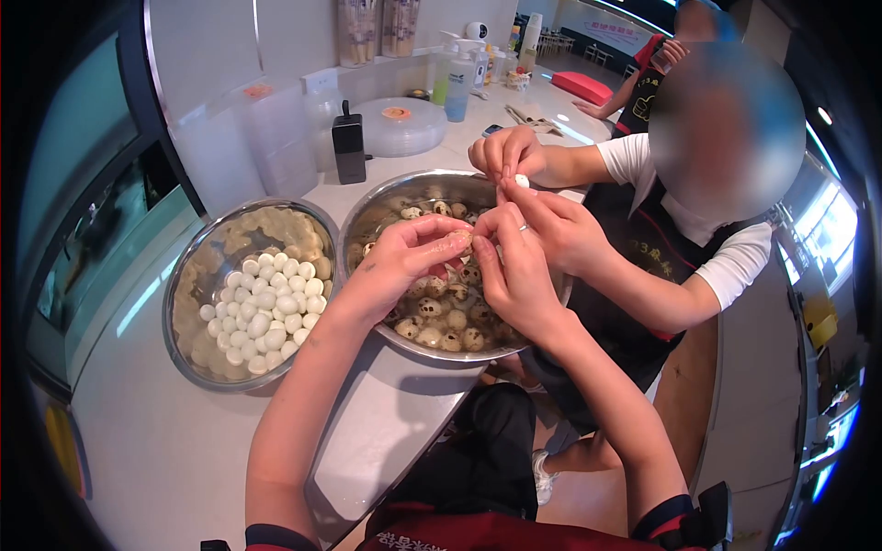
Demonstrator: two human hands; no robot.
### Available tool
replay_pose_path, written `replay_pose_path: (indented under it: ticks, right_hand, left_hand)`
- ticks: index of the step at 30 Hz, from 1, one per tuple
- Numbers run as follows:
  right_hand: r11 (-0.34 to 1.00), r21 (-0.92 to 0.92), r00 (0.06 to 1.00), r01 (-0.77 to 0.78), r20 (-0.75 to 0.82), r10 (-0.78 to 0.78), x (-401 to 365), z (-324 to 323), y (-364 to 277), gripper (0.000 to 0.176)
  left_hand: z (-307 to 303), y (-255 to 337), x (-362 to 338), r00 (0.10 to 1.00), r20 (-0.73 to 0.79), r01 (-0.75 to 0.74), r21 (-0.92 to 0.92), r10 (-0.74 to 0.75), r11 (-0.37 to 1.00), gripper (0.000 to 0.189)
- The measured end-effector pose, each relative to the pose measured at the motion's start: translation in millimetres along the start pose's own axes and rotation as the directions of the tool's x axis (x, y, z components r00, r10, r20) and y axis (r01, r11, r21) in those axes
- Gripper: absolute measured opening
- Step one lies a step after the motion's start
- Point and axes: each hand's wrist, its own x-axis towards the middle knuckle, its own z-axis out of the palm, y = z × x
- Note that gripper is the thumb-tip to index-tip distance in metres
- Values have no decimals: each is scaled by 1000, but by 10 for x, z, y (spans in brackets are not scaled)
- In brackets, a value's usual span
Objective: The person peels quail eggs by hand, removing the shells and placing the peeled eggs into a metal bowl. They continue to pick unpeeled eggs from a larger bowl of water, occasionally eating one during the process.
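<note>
Over the large steel bowl [432,355] of speckled quail eggs, my left hand [413,255] is closed with a quail egg [461,241] between its thumb and fingers. My right hand [516,275] meets it from the other side, thumb and fingers pinched at the same egg; the fingers cover much of it. Unpeeled quail eggs [430,336] lie in water below both hands. To the left stands a second steel bowl [184,344] holding many white peeled eggs [266,312].
A co-worker's hands [560,225] hold a white peeled egg [522,181] over the bowl's right side. Behind the bowls are a black power bank [349,147], stacked clear lids [404,133] and pump bottles [457,87]. Another person stands behind a red box [581,88].
</note>
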Motion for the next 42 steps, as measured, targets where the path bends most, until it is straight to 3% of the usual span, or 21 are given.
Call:
replay_pose_path:
  ticks: [7, 9, 12, 16, 18, 21, 37, 39, 42]
  right_hand:
    - [1000, -6, 999, -8, -39, 8, 14, -8, 2, 9]
    - [972, 124, 976, -198, -70, 207, 2, -13, 73, 8]
    - [955, 191, 966, -227, -80, 245, -18, -8, 82, 6]
    - [959, 181, 971, -219, -57, 232, 4, -63, -22, 9]
    - [991, 133, 991, -1, -133, 18, 29, -50, -26, 11]
    - [990, 139, 994, 27, -108, -12, 19, -70, -42, 12]
    - [984, 178, 999, -5, -46, 13, -8, -93, -15, 8]
    - [953, 278, 993, -117, 64, 103, -19, -86, -3, 8]
    - [975, 196, 991, -104, 106, 84, -15, -51, -9, 8]
  left_hand:
    - [6, 9, -6, 999, -11, -31, 28, 31, 999, 26]
    - [6, 10, -14, 1000, -14, -26, 53, 27, 998, 28]
    - [8, 15, -18, 997, -49, -58, -7, 58, 998, 29]
    - [5, 16, -1, 995, -46, -98, -95, 94, 991, 30]
    - [-1, 15, -3, 994, -46, -104, -95, 100, 990, 31]
    - [1, 19, -12, 994, -54, -103, -73, 100, 992, 34]
    - [-22, 4, -8, 996, -64, -65, 10, 65, 998, 31]
    - [-29, 16, -13, 997, -62, -52, 18, 53, 998, 31]
    - [-17, 21, -21, 998, -56, -20, -37, 17, 999, 30]
